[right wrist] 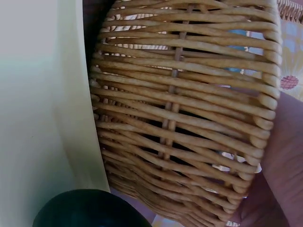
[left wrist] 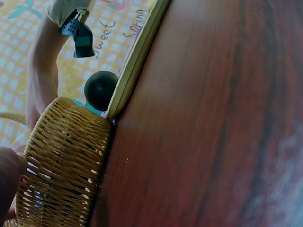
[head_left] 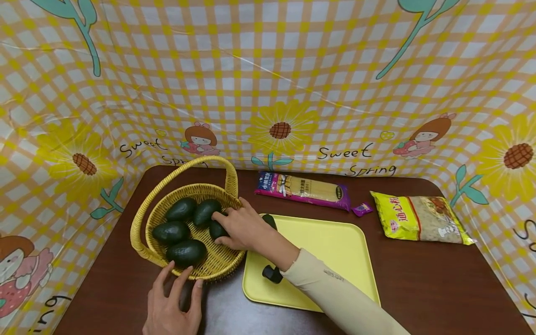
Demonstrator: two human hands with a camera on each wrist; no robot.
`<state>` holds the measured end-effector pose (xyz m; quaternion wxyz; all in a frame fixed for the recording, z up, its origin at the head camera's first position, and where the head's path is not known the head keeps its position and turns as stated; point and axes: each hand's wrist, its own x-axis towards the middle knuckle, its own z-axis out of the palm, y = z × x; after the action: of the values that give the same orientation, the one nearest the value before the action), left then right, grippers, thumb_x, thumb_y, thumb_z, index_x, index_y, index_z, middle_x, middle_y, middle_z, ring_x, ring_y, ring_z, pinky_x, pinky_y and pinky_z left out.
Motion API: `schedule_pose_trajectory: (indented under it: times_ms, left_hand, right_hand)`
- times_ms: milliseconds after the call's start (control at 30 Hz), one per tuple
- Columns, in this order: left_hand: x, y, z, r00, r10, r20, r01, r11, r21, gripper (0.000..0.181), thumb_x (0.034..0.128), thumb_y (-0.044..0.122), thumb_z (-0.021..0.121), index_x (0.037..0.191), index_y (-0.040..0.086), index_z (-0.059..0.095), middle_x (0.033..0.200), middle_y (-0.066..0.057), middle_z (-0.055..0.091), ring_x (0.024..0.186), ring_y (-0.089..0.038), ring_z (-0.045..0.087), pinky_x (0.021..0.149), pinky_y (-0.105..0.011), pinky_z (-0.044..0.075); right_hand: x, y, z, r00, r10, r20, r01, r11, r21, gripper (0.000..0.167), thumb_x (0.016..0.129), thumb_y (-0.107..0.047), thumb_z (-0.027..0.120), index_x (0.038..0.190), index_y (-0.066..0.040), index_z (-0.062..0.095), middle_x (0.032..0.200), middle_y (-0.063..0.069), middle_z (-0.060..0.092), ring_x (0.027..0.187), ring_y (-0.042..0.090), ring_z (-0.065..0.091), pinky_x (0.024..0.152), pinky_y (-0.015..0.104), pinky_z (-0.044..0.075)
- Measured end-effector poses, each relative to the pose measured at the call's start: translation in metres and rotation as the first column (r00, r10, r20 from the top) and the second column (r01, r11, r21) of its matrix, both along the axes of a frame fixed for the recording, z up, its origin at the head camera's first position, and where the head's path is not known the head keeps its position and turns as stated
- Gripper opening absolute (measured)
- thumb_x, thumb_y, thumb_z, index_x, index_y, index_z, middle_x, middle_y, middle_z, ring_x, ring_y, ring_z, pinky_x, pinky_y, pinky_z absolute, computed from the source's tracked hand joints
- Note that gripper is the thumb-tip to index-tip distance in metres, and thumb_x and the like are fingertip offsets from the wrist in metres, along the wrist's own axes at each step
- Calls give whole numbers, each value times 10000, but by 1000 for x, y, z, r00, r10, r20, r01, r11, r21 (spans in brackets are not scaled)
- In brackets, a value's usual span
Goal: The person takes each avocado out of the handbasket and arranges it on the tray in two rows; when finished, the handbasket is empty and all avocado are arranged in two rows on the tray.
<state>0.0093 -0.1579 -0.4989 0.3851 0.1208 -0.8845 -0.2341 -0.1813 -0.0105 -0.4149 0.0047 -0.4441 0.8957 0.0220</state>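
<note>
A yellow wicker basket [head_left: 226, 270] with a tall handle stands at the left of the table, holding several dark green avocados [head_left: 186, 252]. My right hand [head_left: 244, 228] reaches over the basket's right rim, its fingers and thumb around an avocado [head_left: 216, 229] partly hidden beneath them. At the near rim, the fingertips of my left hand [head_left: 173, 298] touch the basket, fairly straight and spread. Another avocado [head_left: 269, 221] lies at the far left corner of the yellow tray [head_left: 331, 251], partly behind my right wrist; the right wrist view shows this avocado [right wrist: 92, 210] beside the basket's wall.
Against the back lie a purple noodle packet [head_left: 303, 190] and a small purple wrapped piece [head_left: 362, 209]. A yellow food bag [head_left: 420, 218] rests at the right. Patterned cloth [head_left: 272, 70] surrounds the brown table [head_left: 431, 284]. A black device [head_left: 272, 273] sits at my right wrist.
</note>
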Motion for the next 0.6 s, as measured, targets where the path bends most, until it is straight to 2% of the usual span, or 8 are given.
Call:
schedule_pose_trajectory:
  times_ms: [200, 267, 367, 433, 600]
  left_hand:
    - [-1, 1, 1, 1000, 7, 9, -7, 1000, 2, 336, 818, 221, 940, 1123, 135, 829, 1357, -194, 667, 915, -441, 677, 604, -678, 547]
    - [-1, 1, 1, 1000, 9, 12, -9, 1000, 2, 334, 819, 224, 940, 1123, 138, 830, 1357, -190, 669, 919, -439, 678, 602, -679, 548]
    - [-1, 1, 1, 1000, 13, 14, -13, 1000, 5, 331, 825, 232, 938, 1125, 143, 831, 1361, -181, 671, 931, -432, 679, 600, -683, 548]
    - [-1, 1, 0, 1000, 14, 13, -14, 1000, 8, 330, 827, 235, 936, 1127, 146, 832, 1365, -175, 672, 939, -426, 680, 596, -686, 546]
    - [-1, 0, -1, 1000, 13, 9, -13, 1000, 11, 335, 825, 236, 937, 1132, 155, 831, 1363, -170, 675, 942, -418, 681, 602, -686, 549]
  right_hand:
    - [-5, -4, -4, 999, -5, 40, 6, 1000, -20, 575, 1001, -595, 714, 1395, -212, 545, 1131, 61, 753, 976, 235, 765, 1267, 609, 311]
    - [-7, -4, -4, 998, -21, 63, 23, 1000, -17, 611, 992, -605, 720, 1425, -215, 539, 1189, 79, 737, 992, 246, 766, 1271, 614, 300]
    - [-10, -5, -4, 994, -56, 98, 56, 998, 7, 697, 980, -631, 719, 1506, -216, 526, 1375, 136, 680, 1091, 285, 763, 1280, 608, 281]
    - [-12, -5, -4, 990, -72, 122, 71, 997, 17, 742, 974, -640, 722, 1545, -211, 518, 1437, 159, 649, 1152, 306, 750, 1284, 603, 276]
    - [-14, -5, -6, 985, -75, 156, 75, 997, 7, 744, 940, -646, 762, 1516, -233, 536, 1341, 130, 709, 1178, 300, 737, 1276, 611, 290]
